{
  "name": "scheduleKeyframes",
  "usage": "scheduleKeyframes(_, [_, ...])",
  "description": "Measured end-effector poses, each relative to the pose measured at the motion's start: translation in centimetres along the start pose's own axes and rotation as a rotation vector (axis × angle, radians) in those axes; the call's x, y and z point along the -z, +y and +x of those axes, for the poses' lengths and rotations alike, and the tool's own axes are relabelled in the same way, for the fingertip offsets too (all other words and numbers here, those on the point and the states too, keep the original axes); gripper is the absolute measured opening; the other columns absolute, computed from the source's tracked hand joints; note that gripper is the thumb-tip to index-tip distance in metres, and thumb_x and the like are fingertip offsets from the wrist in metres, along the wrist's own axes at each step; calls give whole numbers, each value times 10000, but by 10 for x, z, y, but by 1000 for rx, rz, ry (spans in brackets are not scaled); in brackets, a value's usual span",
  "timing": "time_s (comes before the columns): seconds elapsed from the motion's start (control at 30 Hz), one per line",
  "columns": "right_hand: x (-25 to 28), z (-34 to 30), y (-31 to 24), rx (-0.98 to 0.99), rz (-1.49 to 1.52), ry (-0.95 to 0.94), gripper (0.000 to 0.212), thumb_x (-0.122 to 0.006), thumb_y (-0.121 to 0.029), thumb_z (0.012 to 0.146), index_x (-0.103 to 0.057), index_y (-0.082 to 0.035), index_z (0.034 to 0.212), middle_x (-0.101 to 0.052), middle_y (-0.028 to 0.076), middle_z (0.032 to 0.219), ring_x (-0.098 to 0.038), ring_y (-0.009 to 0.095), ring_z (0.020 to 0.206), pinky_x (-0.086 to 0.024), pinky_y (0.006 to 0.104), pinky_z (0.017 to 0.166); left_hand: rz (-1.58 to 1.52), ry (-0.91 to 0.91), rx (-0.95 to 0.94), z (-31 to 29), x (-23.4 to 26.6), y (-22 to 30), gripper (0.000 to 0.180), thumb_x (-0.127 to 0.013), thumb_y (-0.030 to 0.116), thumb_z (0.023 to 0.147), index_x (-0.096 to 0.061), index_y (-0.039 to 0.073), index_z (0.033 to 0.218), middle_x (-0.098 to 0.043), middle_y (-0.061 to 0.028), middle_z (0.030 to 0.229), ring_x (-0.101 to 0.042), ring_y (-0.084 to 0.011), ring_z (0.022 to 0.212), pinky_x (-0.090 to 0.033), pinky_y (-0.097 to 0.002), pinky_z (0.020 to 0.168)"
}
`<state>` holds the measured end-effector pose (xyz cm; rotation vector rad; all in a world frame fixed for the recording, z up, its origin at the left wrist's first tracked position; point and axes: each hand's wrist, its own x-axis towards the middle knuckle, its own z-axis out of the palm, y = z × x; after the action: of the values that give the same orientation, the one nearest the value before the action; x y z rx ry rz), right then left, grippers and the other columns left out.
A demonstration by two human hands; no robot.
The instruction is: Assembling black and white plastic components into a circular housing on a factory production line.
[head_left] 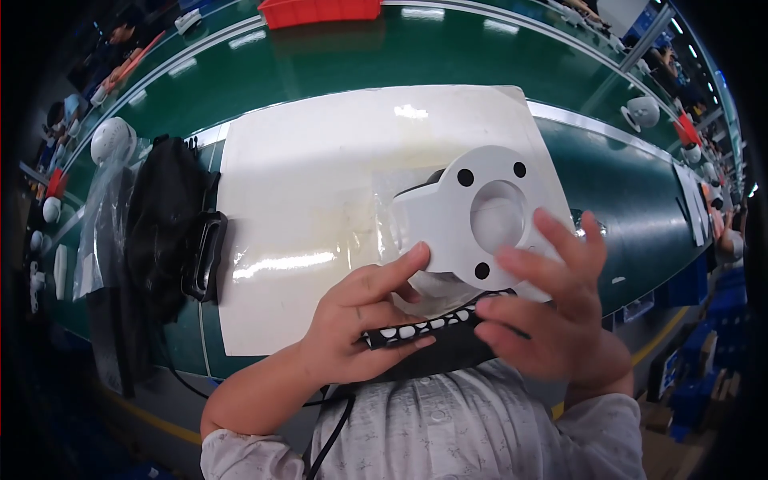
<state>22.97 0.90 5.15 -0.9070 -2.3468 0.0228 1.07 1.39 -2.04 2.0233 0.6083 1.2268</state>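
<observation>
A white plastic device (448, 212) with a rounded base faces me, its base showing a large round recess and several black round pads. My left hand (368, 316) has its thumb against the device's near left edge. Between its fingers it also grips a black strip (428, 326) with a row of white oval spots. My right hand (552, 300) is over the right side of the base, fingers spread and slightly blurred; the lower fingers are near the strip's right end. Clear plastic film (388, 216) lies around and under the device.
The white board (296, 192) lies on a green bench (336, 60). Left of it are a black bag (164, 216), a black frame-shaped item (204, 256) and a white round device (114, 140) with clear plastic. A red bin (320, 11) stands at the far side; another white device (642, 112) sits far right.
</observation>
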Motion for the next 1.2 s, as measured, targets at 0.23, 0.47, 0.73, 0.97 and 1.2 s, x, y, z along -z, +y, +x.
scheduleKeyframes(0.23, [-11, -6, -2, 109, -30, -116, 107, -658, -140, 621, -582, -159, 693, -544, 1, 1069, -412, 288, 1129, -134, 477, 1003, 30, 0, -68, 2, -5, -1, 281, -729, -26, 591, -521, 13, 776, -338, -268, 1283, -582, -234, 840, -472, -259, 601])
scheduleKeyframes(0.47, [7, -3, 13, -83, -16, 14, 129, -622, -80, 583, -521, -142, 634, -527, 26, 1082, -412, 312, 1133, -161, 466, 980, -41, 99, 96, -2, -10, 4, 191, -717, 31, 588, -622, 22, 753, -426, -176, 1254, -557, -202, 753, -458, -278, 662])
scheduleKeyframes(0.73, [18, 9, 29, -293, 32, -48, 69, -552, -43, 595, -511, -58, 649, -522, 111, 1119, -349, 348, 1186, -270, 432, 965, -63, 118, 71, 0, -10, 3, 211, -715, 13, 585, -609, 20, 766, -426, -175, 1255, -558, -209, 760, -464, -278, 653])
scheduleKeyframes(0.97, [39, 11, 14, -153, -263, -204, 57, -603, -75, 632, -575, -86, 681, -565, 61, 1054, -429, 277, 1133, -212, 460, 970, -45, 105, 64, 2, -9, 3, 221, -716, 14, 582, -616, 23, 779, -430, -158, 1257, -559, -205, 762, -464, -280, 651])
scheduleKeyframes(1.2, [14, -15, 67, -600, 515, -13, 277, -642, -149, 697, -571, -33, 939, -586, 64, 881, -543, 181, 789, -432, 306, 723, 1, 95, 48, 7, -14, 1, 227, -720, 28, 585, -612, 28, 785, -429, -166, 1255, -557, -211, 756, -460, -280, 651])
